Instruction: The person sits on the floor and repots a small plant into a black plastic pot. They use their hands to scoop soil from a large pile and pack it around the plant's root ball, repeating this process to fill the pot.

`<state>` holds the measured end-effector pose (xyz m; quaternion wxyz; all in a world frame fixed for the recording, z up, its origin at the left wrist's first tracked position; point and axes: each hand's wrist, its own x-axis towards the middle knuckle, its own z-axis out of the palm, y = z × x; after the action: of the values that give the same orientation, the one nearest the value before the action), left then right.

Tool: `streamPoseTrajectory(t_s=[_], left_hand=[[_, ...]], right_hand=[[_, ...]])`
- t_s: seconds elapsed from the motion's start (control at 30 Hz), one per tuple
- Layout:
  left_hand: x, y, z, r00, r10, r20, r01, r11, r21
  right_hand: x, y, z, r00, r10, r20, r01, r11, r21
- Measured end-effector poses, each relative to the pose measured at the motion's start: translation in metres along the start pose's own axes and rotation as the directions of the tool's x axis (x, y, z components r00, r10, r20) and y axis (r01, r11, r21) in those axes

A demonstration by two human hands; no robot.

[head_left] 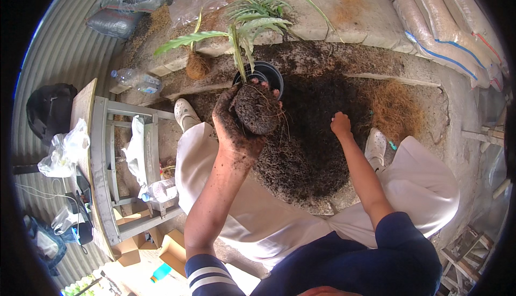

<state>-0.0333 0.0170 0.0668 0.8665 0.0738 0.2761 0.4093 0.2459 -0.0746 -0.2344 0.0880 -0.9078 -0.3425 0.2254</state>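
Observation:
My left hand [226, 114], coated in dark soil, grips the round root ball [260, 108] of a leafy plant. Thin roots trail from that ball, and its stem [237, 52] rises away from me into long green leaves [193, 40]. Just beyond my fingertips stands a black plastic pot [269, 70], partly hidden by the hand and roots. My right hand [342, 124] is low over the heap of dark soil [306, 135] between my feet, its fingers curled and partly hidden from view; whether it holds any soil cannot be seen.
Coconut fibre [397, 108] lies by my right foot. A fibre-wrapped plant [197, 66] and a plastic bottle [137, 81] sit ahead on the left. Stuffed sacks [439, 34] line the far right. A wooden-topped metal table [98, 167] stands at my left, near cardboard boxes [173, 245].

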Motion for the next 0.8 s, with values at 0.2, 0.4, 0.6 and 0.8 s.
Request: streamPoseTrajectory(t_s=[0.2,0.4,0.6,0.8], left_hand=[[-0.002,-0.002,0.004,1.000,0.016,-0.024,-0.015,0.999,0.040],[-0.002,-0.002,0.008,0.998,-0.001,-0.056,0.003,1.000,0.029],[-0.001,-0.001,0.002,1.000,0.011,-0.003,-0.011,1.000,0.023],[-0.005,-0.001,0.006,1.000,-0.009,-0.012,0.009,1.000,0.004]], right_hand=[[-0.008,-0.020,-0.014,0.974,-0.226,-0.036,0.227,0.974,0.019],[-0.005,-0.040,0.005,0.851,-0.413,0.325,0.298,0.889,0.349],[0.012,-0.040,0.070,0.859,-0.370,0.353,0.338,0.929,0.152],[-0.004,-0.053,0.104,0.942,-0.290,0.167,0.235,0.929,0.286]])
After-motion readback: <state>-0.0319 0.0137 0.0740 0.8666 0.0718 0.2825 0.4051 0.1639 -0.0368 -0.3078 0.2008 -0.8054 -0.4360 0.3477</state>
